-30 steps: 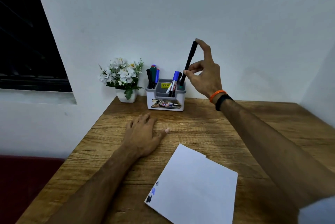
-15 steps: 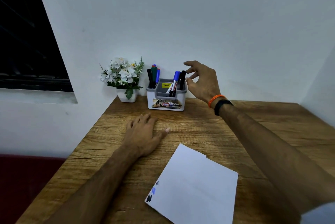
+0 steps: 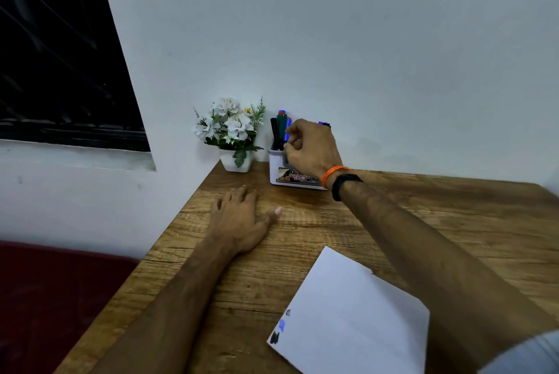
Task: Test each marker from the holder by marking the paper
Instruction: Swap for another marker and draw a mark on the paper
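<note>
Holder point(image 3: 276, 172) white, markers point(image 3: 279, 128) upright | right hand point(image 3: 314, 150) fingers curled, grasp unclear | left hand point(image 3: 239, 222) flat, empty

Wooden table point(image 3: 423, 216) carries holder point(image 3: 276, 172), flower pot point(image 3: 235, 163), paper point(image 3: 357, 319), seemingly a resting left hand point(image 3: 239, 222).

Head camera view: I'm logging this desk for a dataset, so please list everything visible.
Table: one, brown wood, against the wall.
Holder: one, white and grey, back of table.
Markers: several, black, green, blue, upright in holder; exact count hidden.
Flower pot: one, white flowers, left of holder.
Paper: one, white, near edge, three small marks at its left corner.
Window: one, dark, left wall.
Left hand: flat on table.
Right hand: at the holder, fingers curled among markers; orange and black wristbands.
</note>
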A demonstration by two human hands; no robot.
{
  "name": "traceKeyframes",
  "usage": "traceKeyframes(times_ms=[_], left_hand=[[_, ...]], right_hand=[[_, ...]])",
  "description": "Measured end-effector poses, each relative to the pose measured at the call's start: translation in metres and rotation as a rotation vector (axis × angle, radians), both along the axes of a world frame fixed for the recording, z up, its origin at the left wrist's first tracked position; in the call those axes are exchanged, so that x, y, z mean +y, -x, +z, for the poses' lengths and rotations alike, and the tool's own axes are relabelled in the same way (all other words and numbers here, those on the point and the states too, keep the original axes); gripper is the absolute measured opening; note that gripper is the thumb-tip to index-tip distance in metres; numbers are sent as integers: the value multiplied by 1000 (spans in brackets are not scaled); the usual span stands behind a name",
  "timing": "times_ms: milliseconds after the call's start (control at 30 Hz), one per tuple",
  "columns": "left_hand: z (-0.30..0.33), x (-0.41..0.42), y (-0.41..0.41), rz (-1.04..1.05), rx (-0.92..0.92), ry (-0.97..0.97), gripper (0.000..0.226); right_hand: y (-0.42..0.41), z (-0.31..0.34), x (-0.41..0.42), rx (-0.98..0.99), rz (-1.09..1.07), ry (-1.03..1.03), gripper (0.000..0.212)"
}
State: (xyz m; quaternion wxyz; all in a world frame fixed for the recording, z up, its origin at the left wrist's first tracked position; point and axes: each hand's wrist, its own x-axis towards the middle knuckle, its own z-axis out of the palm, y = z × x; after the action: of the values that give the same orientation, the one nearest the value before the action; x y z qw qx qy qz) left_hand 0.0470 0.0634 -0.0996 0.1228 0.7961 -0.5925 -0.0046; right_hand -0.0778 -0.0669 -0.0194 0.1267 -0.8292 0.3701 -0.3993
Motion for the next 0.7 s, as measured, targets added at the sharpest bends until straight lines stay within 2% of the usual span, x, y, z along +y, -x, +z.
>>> traceKeyframes(times_ms=[267, 367, 467, 567, 633, 700], left_hand=[[-4, -2, -1, 5, -22, 15, 79], [-4, -3, -2, 1, -21, 17, 79], [-4, -2, -2, 1, -22, 12, 79], [-4, -2, -1, 0, -21, 14, 79], [-4, -2, -1, 1, -21, 13, 79], [-4, -2, -1, 3, -24, 13, 79]], right_hand=[[-28, 8, -11, 217, -36, 23, 65], [-30, 7, -13, 207, -45, 24, 59], [-28, 6, -11, 41, -36, 43, 48], [-25, 2, -7, -62, -8, -15, 47], [-25, -1, -5, -66, -18, -75, 48], [-25, -4, -6, -42, -54, -121, 40]])
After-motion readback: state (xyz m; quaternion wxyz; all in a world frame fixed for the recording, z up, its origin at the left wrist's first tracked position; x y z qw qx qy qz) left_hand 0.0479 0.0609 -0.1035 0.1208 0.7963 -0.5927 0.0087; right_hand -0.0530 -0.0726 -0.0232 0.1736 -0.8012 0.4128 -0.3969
